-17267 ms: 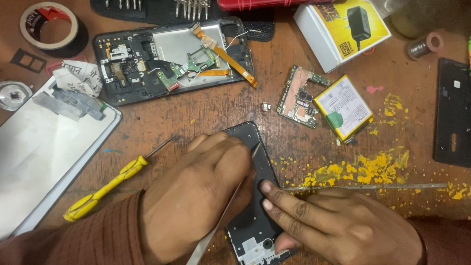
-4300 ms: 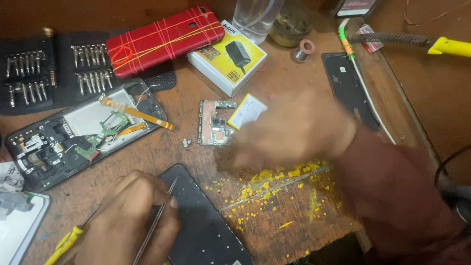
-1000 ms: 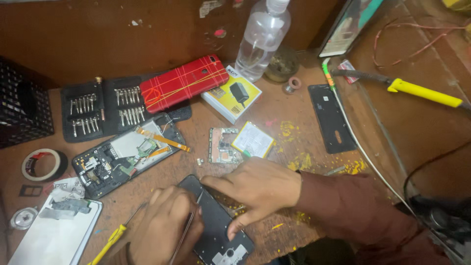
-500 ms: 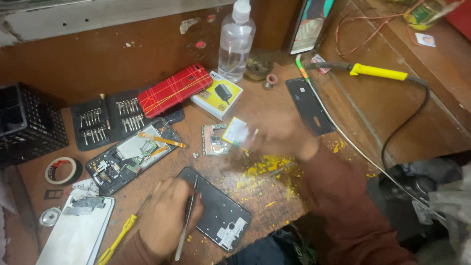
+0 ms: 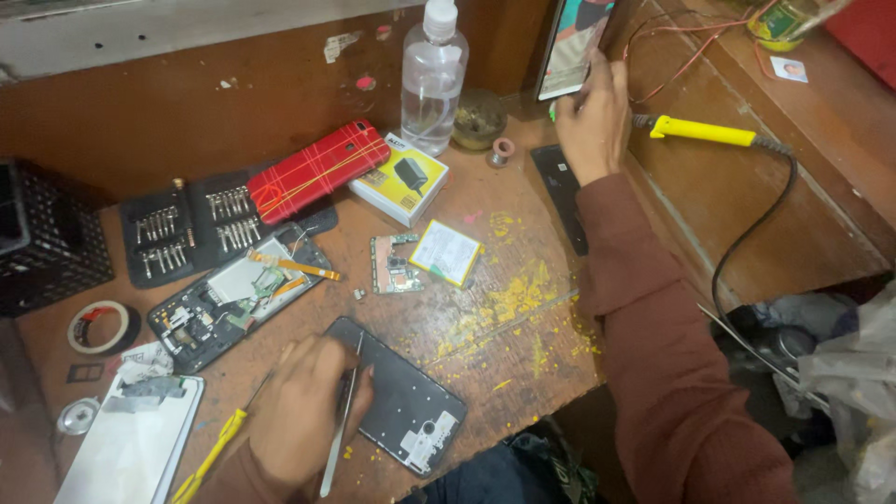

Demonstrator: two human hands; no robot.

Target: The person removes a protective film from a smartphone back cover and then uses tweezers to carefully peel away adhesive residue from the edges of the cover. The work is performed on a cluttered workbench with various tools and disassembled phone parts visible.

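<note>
Near the front edge of the wooden surface (image 5: 523,317), the left hand (image 5: 303,415) presses down on a black phone back panel (image 5: 401,397) while gripping metal tweezers (image 5: 338,431) that lie across its near corner. Far at the back right, the right hand (image 5: 590,112) reaches up by a propped-up phone (image 5: 571,42), fingers curled, seemingly pinching something too small to make out, just left of a yellow-handled soldering iron (image 5: 700,131).

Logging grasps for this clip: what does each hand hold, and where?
Left hand grips metal tweezers mid-shaft over the black phone frame. Right hand reaches the upright phone; a hold cannot be told.
</note>
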